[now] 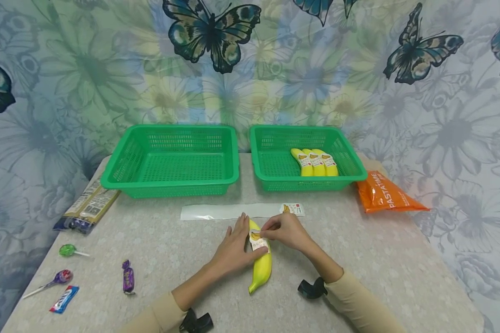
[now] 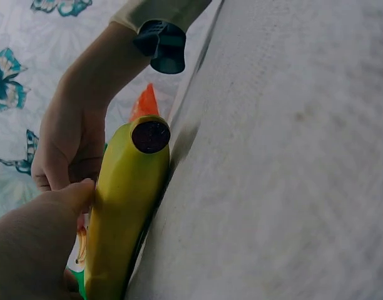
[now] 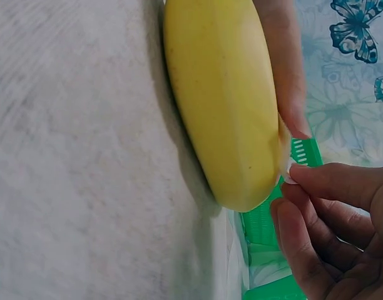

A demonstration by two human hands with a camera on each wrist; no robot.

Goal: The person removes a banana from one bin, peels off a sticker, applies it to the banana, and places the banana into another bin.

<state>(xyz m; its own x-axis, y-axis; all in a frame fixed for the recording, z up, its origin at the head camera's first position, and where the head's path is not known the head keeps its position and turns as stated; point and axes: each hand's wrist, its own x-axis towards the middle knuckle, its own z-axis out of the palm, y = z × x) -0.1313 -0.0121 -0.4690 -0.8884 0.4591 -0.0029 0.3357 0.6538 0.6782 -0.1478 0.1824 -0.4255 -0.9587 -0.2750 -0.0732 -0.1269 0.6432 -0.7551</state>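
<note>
A yellow banana lies lengthwise on the table, its stem end toward me. Across its upper part sits a white sticker with a banana picture. My left hand holds the banana from the left, thumb over the sticker's lower part and fingers along the far side. My right hand pinches the sticker's right edge between thumb and index finger; in the right wrist view the pinched white edge stands off the peel. Just beyond the hands lies a white backing strip with another banana sticker at its right end.
Behind stand two green baskets; the right basket holds three stickered bananas, the left basket nothing. An orange pasta bag lies right; pasta packs, lollipops and wrapped candies lie left.
</note>
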